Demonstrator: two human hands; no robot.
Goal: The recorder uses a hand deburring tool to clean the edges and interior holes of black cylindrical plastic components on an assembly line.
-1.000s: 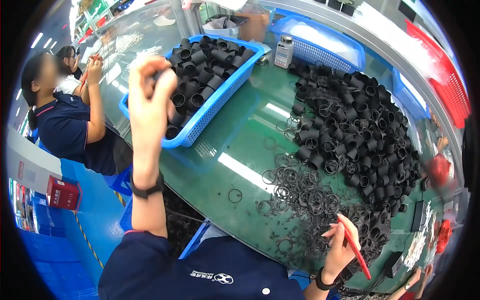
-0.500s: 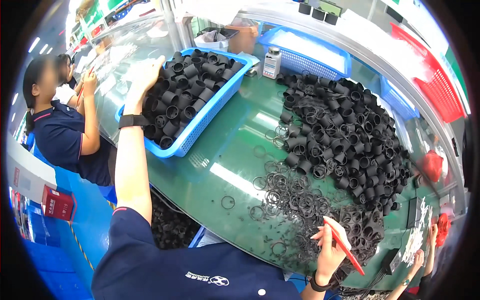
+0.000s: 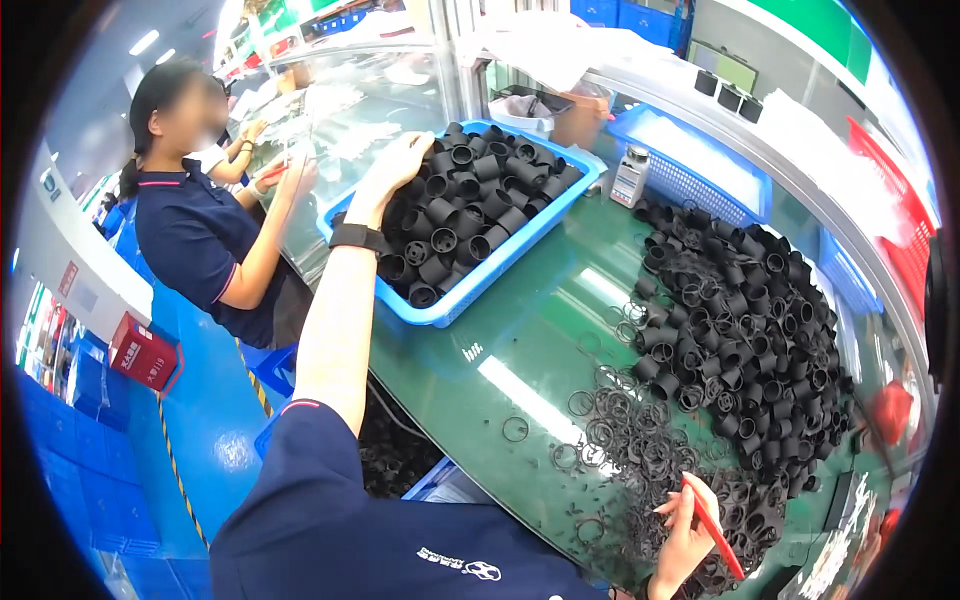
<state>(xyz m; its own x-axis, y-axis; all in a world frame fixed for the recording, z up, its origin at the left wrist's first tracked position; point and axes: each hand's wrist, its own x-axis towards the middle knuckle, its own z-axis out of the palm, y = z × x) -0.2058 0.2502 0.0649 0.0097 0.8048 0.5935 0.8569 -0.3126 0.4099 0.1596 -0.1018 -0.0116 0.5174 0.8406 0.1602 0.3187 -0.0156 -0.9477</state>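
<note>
At the far-left side of a blue plastic basket (image 3: 460, 308), my left hand (image 3: 398, 170) is closed over the rim, its fingertips partly hidden. Short black plastic tubes (image 3: 465, 215) heap the basket to the top. Down at the right, my right hand (image 3: 688, 535) grips a slim red pen-like tool (image 3: 715, 532), which slants across the fingers. That hand hovers over scattered thin black rings and scraps (image 3: 640, 450) at the near side of a large pile of black tubes (image 3: 745, 330). The tool's working end is hard to make out.
The green tabletop (image 3: 480, 400) has a loose ring (image 3: 515, 429) on it. A white bottle (image 3: 629, 176) and blue baskets (image 3: 690, 165) line the back. A co-worker (image 3: 205, 210) sits at the left, near a red box (image 3: 145, 350). Black parts fill a container (image 3: 390, 450) below the table edge.
My view has swung left, so the table and basket appear farther right and lower. My left hand stays at the basket's rim; my right hand still holds the red tool.
</note>
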